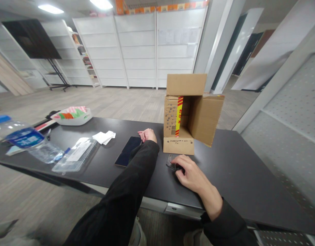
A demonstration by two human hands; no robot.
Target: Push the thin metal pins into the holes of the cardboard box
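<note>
My left hand (148, 136) rests on the dark table beside the upper right edge of a black phone (127, 151). Its fingers point left, look stretched out and hold nothing visible; the wrist hides part of them. Lower right, my right hand (190, 172) bends over a small row of thin metal pieces, like screws or nails (170, 162). Its fingertips touch the row, with the thumb apart from the index finger. Just behind stands an upright cardboard box (170, 118), its front flaps open. Dark grey spots dot its left side, and small holes line the bottom flap.
Left on the table (239, 171) lie a clear plastic case (75, 155), crumpled white tissue (104, 137) and a tilted water bottle (29, 138). A white basket (72, 118) with colourful packets sits at the far left edge. A perforated panel (298, 89) stands at the right.
</note>
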